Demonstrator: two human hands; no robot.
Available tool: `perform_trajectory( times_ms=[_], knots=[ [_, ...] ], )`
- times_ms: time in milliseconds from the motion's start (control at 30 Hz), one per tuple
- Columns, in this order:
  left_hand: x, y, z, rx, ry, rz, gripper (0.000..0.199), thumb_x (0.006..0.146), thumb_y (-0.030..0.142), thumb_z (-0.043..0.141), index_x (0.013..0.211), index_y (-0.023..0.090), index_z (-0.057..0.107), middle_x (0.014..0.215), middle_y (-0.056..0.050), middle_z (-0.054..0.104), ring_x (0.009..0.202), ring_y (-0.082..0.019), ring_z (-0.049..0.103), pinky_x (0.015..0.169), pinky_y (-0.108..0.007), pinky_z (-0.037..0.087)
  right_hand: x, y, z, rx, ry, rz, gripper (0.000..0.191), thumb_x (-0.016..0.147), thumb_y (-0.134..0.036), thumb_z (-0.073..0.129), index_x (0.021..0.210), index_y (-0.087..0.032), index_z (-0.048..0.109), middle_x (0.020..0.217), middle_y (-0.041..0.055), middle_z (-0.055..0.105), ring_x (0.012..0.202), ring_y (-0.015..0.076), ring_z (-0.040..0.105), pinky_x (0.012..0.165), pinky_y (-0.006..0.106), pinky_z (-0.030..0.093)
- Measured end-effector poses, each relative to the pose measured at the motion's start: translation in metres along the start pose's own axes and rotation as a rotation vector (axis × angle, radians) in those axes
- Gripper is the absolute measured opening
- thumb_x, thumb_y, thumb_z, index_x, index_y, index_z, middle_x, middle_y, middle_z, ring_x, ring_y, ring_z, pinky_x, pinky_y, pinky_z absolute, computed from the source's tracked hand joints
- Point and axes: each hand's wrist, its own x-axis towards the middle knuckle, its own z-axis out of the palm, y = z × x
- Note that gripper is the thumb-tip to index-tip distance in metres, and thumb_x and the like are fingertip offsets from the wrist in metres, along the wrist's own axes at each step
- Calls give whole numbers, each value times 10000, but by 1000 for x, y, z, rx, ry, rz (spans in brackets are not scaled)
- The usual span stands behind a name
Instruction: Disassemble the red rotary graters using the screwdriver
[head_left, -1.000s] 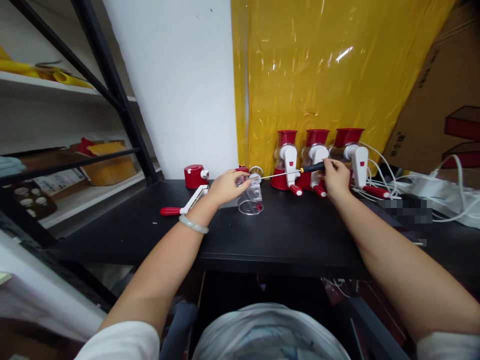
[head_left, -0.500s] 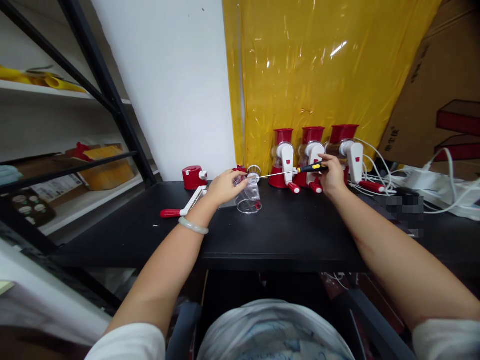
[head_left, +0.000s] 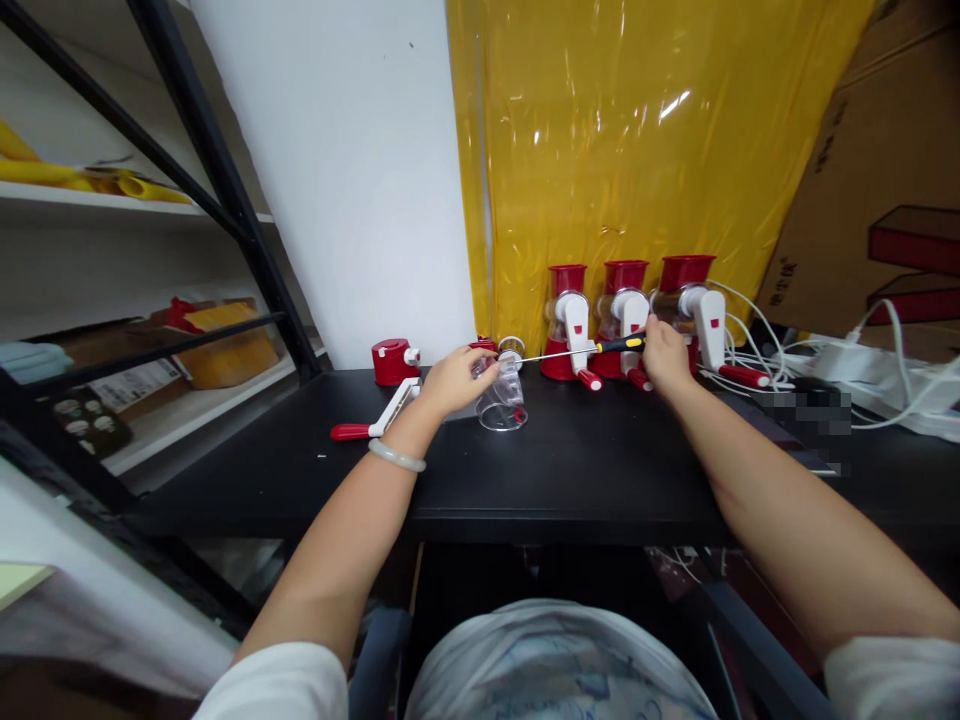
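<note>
My left hand [head_left: 459, 380] is closed on a clear plastic grater housing [head_left: 504, 408], which rests on the black table. My right hand [head_left: 666, 352] grips the yellow and black handle of a screwdriver [head_left: 621, 343]. The long shaft lies almost level and points left, its tip at the top of the clear housing; whether it sits in a screw I cannot tell. Left of my left hand lies a white crank handle [head_left: 394, 407] with a red grip. Behind it stands a red round part [head_left: 394, 362] with a white knob.
Three red and white drum graters [head_left: 568, 322] stand in a row at the back of the black table [head_left: 525, 490]. White cables and a power strip [head_left: 840, 358] lie at the right, before a cardboard box [head_left: 847, 200]. A metal-framed shelf [head_left: 217, 215] rises at the left.
The view has shifted slightly, so the things sit a little lower and further right. My right fingers have closed further round the screwdriver handle. The clear housing stays in my left hand.
</note>
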Motion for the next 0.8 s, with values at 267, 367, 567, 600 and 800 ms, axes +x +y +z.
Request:
perform_trajectory(
  times_ms=[267, 367, 567, 600, 800],
  knots=[
    [-1, 1, 0, 19, 1, 3, 432, 988, 503, 515, 1271, 241, 710, 1268, -92, 727, 1185, -268, 683, 1041, -423, 523, 4, 0, 8, 251, -23, 142, 201, 803, -437, 597, 842, -243, 560, 699, -32, 539, 592, 153, 488, 553, 277, 412],
    [-1, 1, -1, 33, 1, -5, 443, 990, 514, 508, 1278, 242, 706, 1279, -95, 721, 1170, -268, 687, 1039, -430, 524, 4, -2, 10, 397, -39, 233, 192, 760, -396, 570, 885, -253, 539, 729, -31, 540, 549, 143, 480, 497, 268, 400],
    [-2, 2, -1, 28, 12, -5, 423, 983, 508, 520, 1258, 251, 714, 1287, -91, 726, 1203, -269, 682, 1052, -422, 525, 2, -1, 6, 310, -67, 153, 229, 814, -480, 521, 781, -257, 561, 722, 11, 562, 650, 191, 528, 601, 330, 470],
    [-1, 2, -1, 21, 17, 3, 413, 983, 501, 522, 1246, 252, 719, 1281, -88, 731, 1205, -267, 682, 1055, -420, 525, 2, 0, 5, 224, -43, 88, 291, 847, -516, 502, 734, -254, 561, 718, 23, 569, 694, 203, 537, 657, 344, 480],
    [0, 0, -2, 2, 1, 21, 399, 981, 496, 522, 1221, 254, 730, 1279, -80, 740, 1209, -263, 683, 1058, -415, 525, 4, 10, 4, -31, -19, -34, 508, 885, -691, 486, 645, -247, 532, 633, 14, 535, 717, 216, 530, 768, 361, 458]
  ],
)
